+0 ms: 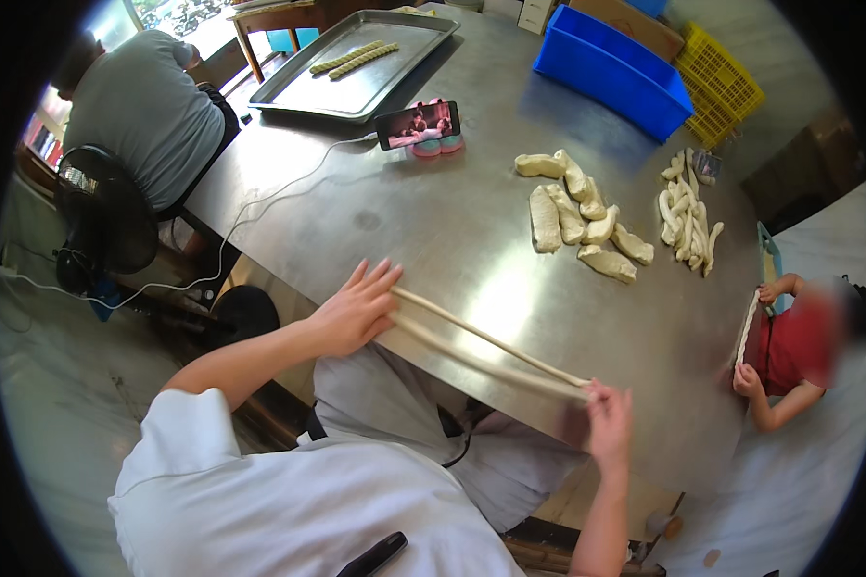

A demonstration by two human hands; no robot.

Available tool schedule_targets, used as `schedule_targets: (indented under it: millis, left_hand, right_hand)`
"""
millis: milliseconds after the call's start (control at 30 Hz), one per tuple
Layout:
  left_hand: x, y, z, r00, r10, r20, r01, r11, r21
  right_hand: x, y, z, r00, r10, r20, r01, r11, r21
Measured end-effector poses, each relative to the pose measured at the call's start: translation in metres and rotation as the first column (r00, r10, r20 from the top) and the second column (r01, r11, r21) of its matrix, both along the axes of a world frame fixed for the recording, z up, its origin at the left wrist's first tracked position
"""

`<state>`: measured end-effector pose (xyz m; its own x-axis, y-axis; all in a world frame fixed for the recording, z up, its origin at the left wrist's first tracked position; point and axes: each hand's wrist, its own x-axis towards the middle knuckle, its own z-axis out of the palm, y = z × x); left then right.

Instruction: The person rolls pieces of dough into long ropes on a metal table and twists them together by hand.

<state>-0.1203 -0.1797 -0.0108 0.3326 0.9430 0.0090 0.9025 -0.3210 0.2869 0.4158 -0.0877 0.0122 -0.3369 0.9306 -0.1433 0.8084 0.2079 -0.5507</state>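
A long, thin dough rope (491, 342) runs doubled between my hands along the near edge of the steel table (418, 216). Its nearer strand is blurred and bowed towards me. My left hand (357, 310) lies palm down over the rope's left end, fingers outstretched and slightly apart. At the right end, my right hand (610, 415) pinches the rope between thumb and fingers near the table's edge. Beyond the rope lie several thick dough pieces (546, 220) in a loose group. Farther right is a heap of thinner dough strips (682, 216).
A metal tray (289, 104) holds two twisted dough ropes (353, 59). A phone (418, 125) leans on a stand, its white cable (242, 209) crossing the left edge. A blue bin (613, 76) and yellow crate (718, 83) stand behind. A co-worker's hands (749, 379) hold twisted dough at right; another person sits left.
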Motion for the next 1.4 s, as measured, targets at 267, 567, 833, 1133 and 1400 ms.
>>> schedule_targets:
  millis: [267,567,833,1133,1400]
  left_hand:
    - [0.01,0.075,0.006,0.996,-0.082,0.033,0.079,0.993,0.083]
    - [0.026,0.109,-0.023,0.909,0.169,0.38,-0.24,0.959,0.149]
    - [0.036,0.036,0.026,0.986,0.089,-0.141,-0.078,0.994,0.083]
    - [0.033,0.043,0.005,0.997,-0.051,-0.052,0.055,0.995,0.088]
    - [0.063,0.117,-0.021,0.949,0.152,0.276,-0.218,0.95,0.226]
  right_hand:
    - [-0.031,0.017,-0.022,0.971,0.227,0.075,-0.239,0.909,0.342]
    - [-0.036,0.063,0.004,0.968,-0.194,0.156,0.14,0.942,0.306]
    - [0.01,0.002,0.005,0.989,-0.101,-0.11,0.105,0.994,0.034]
    - [-0.003,-0.01,-0.025,0.983,0.165,0.084,-0.183,0.93,0.318]
    - [-0.049,0.056,-0.021,0.99,-0.051,0.128,-0.024,0.849,0.527]
